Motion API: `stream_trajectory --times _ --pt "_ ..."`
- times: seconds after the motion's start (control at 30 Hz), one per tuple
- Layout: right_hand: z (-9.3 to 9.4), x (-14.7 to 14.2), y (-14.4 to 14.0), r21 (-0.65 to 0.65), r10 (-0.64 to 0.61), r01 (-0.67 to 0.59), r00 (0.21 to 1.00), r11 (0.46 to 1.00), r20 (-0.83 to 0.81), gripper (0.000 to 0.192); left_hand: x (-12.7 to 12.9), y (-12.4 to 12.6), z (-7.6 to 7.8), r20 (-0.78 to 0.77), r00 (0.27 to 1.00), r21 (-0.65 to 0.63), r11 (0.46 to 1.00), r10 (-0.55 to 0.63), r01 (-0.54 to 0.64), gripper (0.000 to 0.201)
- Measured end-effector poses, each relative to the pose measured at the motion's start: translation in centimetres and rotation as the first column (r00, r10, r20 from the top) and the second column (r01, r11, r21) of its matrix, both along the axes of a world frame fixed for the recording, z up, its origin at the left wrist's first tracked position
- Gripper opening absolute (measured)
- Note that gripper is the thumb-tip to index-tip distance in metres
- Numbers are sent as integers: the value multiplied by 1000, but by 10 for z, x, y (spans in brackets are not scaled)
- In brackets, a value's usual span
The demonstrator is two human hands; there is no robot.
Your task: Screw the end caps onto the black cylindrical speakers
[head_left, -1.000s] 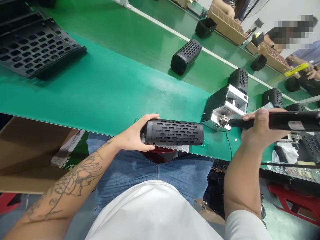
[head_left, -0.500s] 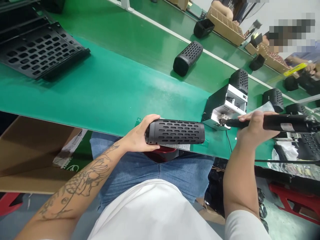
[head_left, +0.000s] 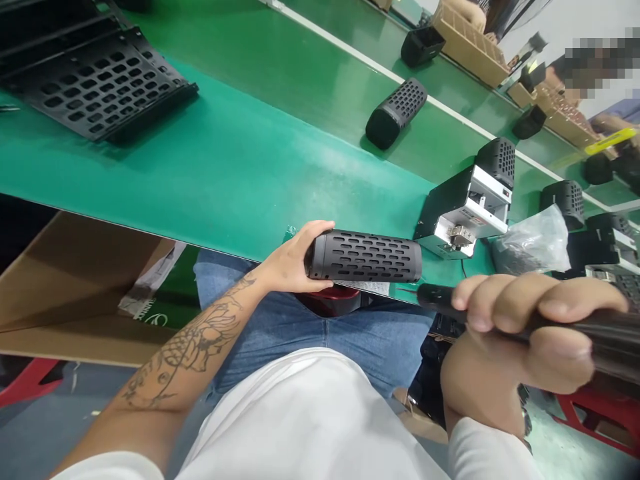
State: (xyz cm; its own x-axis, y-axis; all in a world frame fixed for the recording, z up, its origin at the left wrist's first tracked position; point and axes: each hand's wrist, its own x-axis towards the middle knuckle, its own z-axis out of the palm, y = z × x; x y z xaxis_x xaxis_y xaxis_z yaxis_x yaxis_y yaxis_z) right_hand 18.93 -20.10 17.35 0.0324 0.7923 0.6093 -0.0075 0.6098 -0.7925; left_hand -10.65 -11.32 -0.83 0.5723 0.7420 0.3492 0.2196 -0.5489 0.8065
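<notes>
The black perforated cylindrical speaker shell (head_left: 364, 257) is held lying left-right at the green desk (head_left: 210, 167) edge, left hand (head_left: 293, 261) fingers clasped around its left end. The right hand (head_left: 520, 327), fingers wrapped on the black electric screwdriver (head_left: 575, 327), has been drawn back from the white screw feeder (head_left: 467, 210), nearer the camera.

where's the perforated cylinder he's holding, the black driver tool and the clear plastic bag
perforated cylinder (head_left: 365, 256), head view, middle of its slotted side
black driver tool (head_left: 435, 296), head view, bare front end ahead of the right hand
clear plastic bag (head_left: 533, 241), head view, crumpled middle

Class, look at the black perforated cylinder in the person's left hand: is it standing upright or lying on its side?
On its side. The cylinder lies lengthwise along the near table edge, the left hand gripping one end.
</notes>
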Motion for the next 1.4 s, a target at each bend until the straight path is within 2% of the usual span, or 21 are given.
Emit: stream_trajectory --times 0.1,0.2,0.3,0.43,0.57,0.87,1.1,1.2,1.27,1.33,1.37,1.4 --pt "-3 -35 -4 -125 44 -47 999 991 -29 16 0 0 -2 18 1000 20 1000 5 -6 108" --pt "-12 -51 5 -131 70 -72 997 989 -18 17 1 0 -3 50 999 52 999 5 -8 109" --pt "-23 -51 18 -97 109 -109 994 989 -13 16 2 0 -4 58 998 51 999 6 -9 109" --pt "-31 -50 24 -125 111 -111 994 986 -2 18 3 -1 -6 58 998 43 999 12 -14 109" --pt "-33 -51 24 -131 122 -121 993 984 1 22 4 0 -6 60 998 45 999 21 -24 111" --pt "-35 -51 28 -152 231 -229 973 961 -5 19 4 -1 -3 38 999 55 998 38 -40 111" --pt "-37 -54 26 -197 218 -214 976 957 1 21 4 -1 -5 34 999 68 997 35 -38 114" --pt "-26 -49 21 -214 163 -165 986 963 -26 24 4 -2 -6 46 998 90 995 46 -50 111" --pt "-15 -36 21 -148 55 -61 997 987 -45 29 5 -2 -6 56 998 114 992 43 -49 107" --pt "-7 -14 27 -17 -154 154 986 988 -55 31 6 -2 -5 64 997 135 990 39 -47 104" --pt "-6 -1 33 34 -295 297 954 954 -62 28 6 -3 -4 68 997 142 989 40 -49 103" --pt "-6 14 40 67 -430 435 900 898 -71 23 7 -3 -4 70 997 147 988 43 -53 102"
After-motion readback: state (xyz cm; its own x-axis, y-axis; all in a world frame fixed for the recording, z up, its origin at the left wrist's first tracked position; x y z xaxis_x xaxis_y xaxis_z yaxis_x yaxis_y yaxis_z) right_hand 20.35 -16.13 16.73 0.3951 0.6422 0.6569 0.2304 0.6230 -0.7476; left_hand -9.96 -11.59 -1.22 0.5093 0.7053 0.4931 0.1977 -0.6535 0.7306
